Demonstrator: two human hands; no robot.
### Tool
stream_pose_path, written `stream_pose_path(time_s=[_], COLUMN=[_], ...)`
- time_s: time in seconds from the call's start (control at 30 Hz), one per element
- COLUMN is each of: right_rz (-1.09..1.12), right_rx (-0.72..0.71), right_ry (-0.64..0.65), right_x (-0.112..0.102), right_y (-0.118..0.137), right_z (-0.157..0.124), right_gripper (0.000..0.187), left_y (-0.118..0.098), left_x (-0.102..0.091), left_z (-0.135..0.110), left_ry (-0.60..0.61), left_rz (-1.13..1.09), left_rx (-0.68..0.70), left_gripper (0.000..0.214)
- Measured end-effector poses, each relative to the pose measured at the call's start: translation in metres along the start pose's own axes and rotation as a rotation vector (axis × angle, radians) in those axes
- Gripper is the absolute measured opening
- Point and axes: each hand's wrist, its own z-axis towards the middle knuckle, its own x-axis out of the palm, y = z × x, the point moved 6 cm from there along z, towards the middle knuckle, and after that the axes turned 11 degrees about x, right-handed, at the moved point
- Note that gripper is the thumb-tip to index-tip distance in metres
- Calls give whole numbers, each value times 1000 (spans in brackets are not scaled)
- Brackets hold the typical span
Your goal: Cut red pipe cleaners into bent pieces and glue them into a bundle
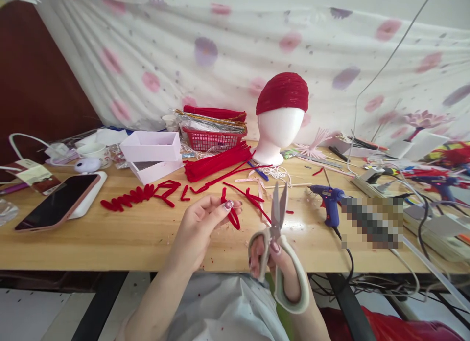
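Observation:
Between thumb and fingers, my left hand (205, 223) pinches a bent red pipe cleaner (233, 218) above the table. My right hand (281, 262) grips a pair of scissors (277, 223) by its pale handles, blades pointing up and slightly parted. Past my hands lie loose red pipe cleaner pieces (253, 198) and a thick red bundle of pipe cleaners (216, 162). To the left is a row of looped red pieces (128, 198). Farther back stands a white foam head (277, 130) wearing a red wrapped cap (282, 94).
A phone (58, 201) lies at the left, near white boxes (150, 146). Behind the bundle is a red basket (215, 138) of craft stems. A blue glue gun (330, 204) with its cord sits at the right, beside power strips (378, 187) and tangled cables.

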Motion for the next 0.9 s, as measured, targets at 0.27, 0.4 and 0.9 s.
stream_pose_path(time_s=[0.27,0.4,0.9], right_rz=[-651,-715,-852], right_rx=[-23,-59,-87], right_ry=[12,-20,-95], right_x=[2,2,-3], right_y=[0,-3,4], right_z=[-11,-14,-16], right_gripper=[54,54,52], left_y=[-16,-13,-8], left_x=[0,3,3], left_z=[-3,-7,-4], left_ry=[71,101,39], left_rz=[-96,-131,-151], left_rx=[-7,-35,-59], left_gripper=[24,27,29])
